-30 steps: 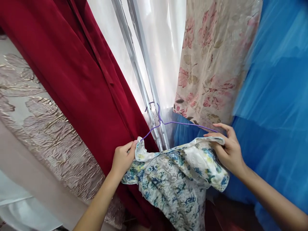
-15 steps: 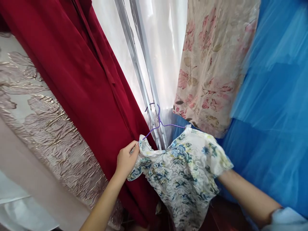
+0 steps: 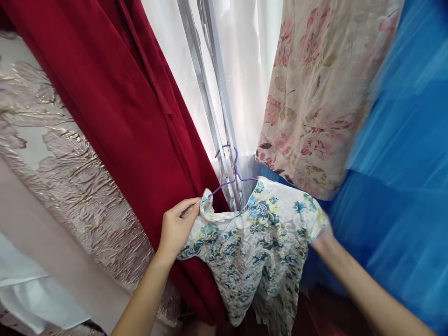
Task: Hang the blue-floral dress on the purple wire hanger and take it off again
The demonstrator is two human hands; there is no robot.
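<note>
A white short-sleeved blouse [image 3: 259, 233] with blue, green and yellow flowers hangs on a purple hanger [image 3: 236, 163] at the lower middle. The hanger's hook lies against grey metal bars. My left hand [image 3: 177, 228] pinches the blouse's left shoulder beside the neckline, thumb and fingers closed on the cloth at the hanger's end. At the opposite sleeve is my right hand [image 3: 321, 239], its wrist at the cuff and its fingers hidden by the fabric. The right shoulder of the blouse covers that arm of the hanger.
Grey metal bars [image 3: 206, 88] rise in front of a white curtain [image 3: 245, 56]. A long red garment [image 3: 115, 126] and a metallic floral cloth [image 3: 70, 154] hang left. Right are a beige flowered garment [image 3: 311, 102] and blue tulle [image 3: 402, 177].
The blouse's right shoulder has slid inward along the hanger, covering more of its arm. My right hand has drawn back toward the cuff; my left hand keeps its pinch.
</note>
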